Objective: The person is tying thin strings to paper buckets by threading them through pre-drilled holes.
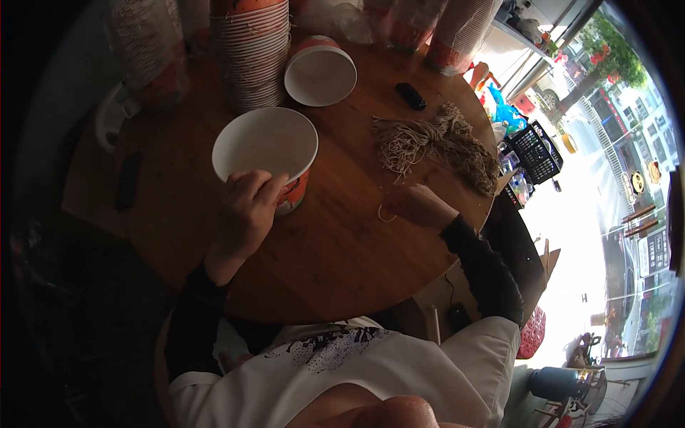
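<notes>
A white-lined paper tub with an orange printed outside stands on the round wooden table, its mouth tilted toward me. My left hand grips the near side of its rim, fingers closed over the edge. To the right, my right hand is closed just above the tabletop, pinching a piece of beige string whose thin loop hangs by the fingertips. Beyond that hand lies a loose heap of beige string. Another paper tub lies tipped behind the first, opening toward me.
A tall stack of nested tubs rises at the back. Plastic-wrapped stacks stand at the far left and far right. A small black object lies near the string; a dark flat object is at the left edge.
</notes>
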{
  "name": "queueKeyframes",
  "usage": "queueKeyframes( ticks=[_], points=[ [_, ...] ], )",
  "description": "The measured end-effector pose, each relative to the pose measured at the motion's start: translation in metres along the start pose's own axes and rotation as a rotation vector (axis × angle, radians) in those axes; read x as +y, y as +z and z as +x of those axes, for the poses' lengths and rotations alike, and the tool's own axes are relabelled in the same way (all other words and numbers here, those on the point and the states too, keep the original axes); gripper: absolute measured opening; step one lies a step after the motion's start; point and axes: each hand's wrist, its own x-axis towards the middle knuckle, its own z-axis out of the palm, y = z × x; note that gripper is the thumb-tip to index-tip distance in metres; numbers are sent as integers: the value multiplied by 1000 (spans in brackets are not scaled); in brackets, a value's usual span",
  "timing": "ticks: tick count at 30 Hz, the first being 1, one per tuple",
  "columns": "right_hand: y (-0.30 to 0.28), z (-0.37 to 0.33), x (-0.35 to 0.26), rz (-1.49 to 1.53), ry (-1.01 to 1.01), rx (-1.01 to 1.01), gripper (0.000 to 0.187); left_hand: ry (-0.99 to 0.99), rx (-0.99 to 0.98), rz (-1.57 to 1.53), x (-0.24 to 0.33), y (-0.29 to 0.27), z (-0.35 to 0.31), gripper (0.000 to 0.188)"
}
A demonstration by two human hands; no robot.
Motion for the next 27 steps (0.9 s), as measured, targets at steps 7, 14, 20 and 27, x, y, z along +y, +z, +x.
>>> queueKeyframes(
  ticks=[7,14,20,27],
  points=[
    [-8,-28,-14,-313,259,48,14,-57,53,90,19,12,1,31],
    [1,-21,-5,-104,67,45,12,-19,-91,-337,64,47,-13,29],
    [10,18,-73,-84,68,11,15,-348,-266,-726,86,78,-7,47],
    [8,51,-105,-96,-70,159,14,-568,-158,-874,71,84,-20,37]
  ],
)
